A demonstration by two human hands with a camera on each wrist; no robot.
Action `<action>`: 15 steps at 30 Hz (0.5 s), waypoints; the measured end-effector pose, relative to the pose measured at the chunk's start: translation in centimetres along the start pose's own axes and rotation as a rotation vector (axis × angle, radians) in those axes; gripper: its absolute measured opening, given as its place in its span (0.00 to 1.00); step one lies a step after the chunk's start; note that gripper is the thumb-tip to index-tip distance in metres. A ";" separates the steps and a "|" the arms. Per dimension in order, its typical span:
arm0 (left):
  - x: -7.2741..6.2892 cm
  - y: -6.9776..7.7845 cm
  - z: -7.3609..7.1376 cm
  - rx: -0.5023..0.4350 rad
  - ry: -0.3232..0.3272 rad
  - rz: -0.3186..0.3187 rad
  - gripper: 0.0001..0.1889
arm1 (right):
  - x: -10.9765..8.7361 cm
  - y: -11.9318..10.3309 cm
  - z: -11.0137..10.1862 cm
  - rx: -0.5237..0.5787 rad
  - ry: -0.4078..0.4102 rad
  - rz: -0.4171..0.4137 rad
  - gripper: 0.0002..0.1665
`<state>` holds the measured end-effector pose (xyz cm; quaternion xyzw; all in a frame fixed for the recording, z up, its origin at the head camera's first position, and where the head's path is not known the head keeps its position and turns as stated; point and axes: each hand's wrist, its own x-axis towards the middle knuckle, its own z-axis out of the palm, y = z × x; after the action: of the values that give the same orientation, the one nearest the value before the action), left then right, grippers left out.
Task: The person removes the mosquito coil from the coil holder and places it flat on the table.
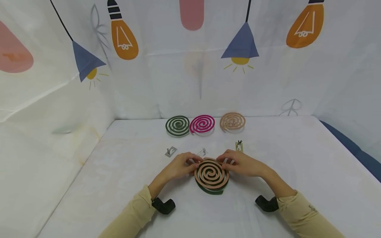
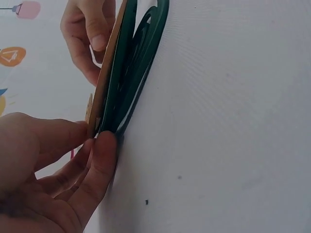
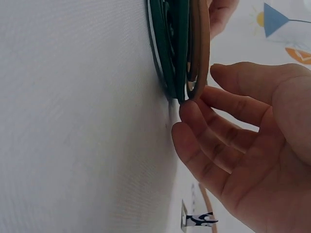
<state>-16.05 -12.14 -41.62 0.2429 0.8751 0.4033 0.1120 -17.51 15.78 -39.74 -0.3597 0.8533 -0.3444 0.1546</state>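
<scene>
Low over the table's front middle, a brown mosquito coil (image 1: 212, 186) lies on top of green coil layers (image 1: 213, 192). My left hand (image 1: 181, 165) pinches the stack at its left edge. In the left wrist view, the thumb meets the brown coil (image 2: 103, 80) and the fingertips press the rim of the green layers (image 2: 141, 68). My right hand (image 1: 245, 164) holds the opposite edge; the right wrist view shows fingertips under the rim and the thumb beside the brown coil (image 3: 204, 48). The green layers fan slightly apart.
Along the back of the white table (image 1: 104, 185) lie a green coil (image 1: 178, 125), a magenta coil (image 1: 202, 124) and a tan coil (image 1: 232, 121). Between them and my hands are small metal coil stands: a silver one (image 1: 171, 152), another silver one (image 1: 203, 152) and a gold one (image 1: 239, 146).
</scene>
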 end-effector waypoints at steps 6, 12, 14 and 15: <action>0.3 0.3 -0.5 -0.057 0.007 -0.034 0.12 | -0.1 -0.3 -0.7 -0.009 0.028 0.015 0.17; 0.9 0.5 -1.8 -0.109 0.018 -0.007 0.14 | 0.4 -0.4 -1.5 -0.021 0.094 0.027 0.18; 1.2 0.5 -2.2 -0.104 0.035 0.004 0.15 | 0.6 -0.2 -1.6 -0.028 0.108 0.028 0.19; 1.4 0.5 -2.4 -0.101 0.045 0.011 0.15 | 0.8 -0.1 -1.7 -0.026 0.117 0.027 0.19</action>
<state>-17.99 -12.70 -39.68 0.2327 0.8546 0.4530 0.1019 -18.86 15.92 -38.46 -0.3295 0.8700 -0.3515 0.1046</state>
